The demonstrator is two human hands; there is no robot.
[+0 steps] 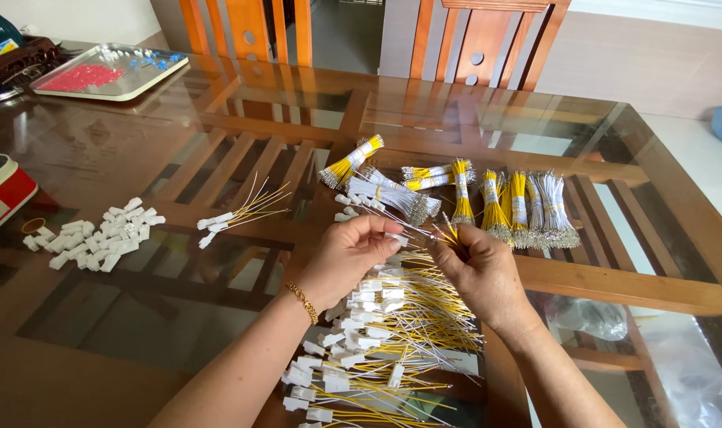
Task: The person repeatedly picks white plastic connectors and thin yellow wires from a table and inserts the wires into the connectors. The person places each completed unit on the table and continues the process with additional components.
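Observation:
My left hand [346, 255] pinches a small white plastic connector [396, 236] between thumb and fingers. My right hand [480, 269] grips a few thin yellow and white wires [438, 231], their ends pointing at the connector. Both hands hover over a heap of finished yellow and white wires with white connectors [377, 333] on the glass table [139, 158]. A gold bracelet [303, 300] circles my left wrist.
Banded bundles of yellow and white wires [487, 198] lie beyond my hands. A few wired connectors [238, 212] and a pile of loose white connectors [99, 238] sit to the left. A metal tray with red and blue parts [107, 71] and a red tin [0, 194] are far left. Wooden chairs [487, 40] stand behind.

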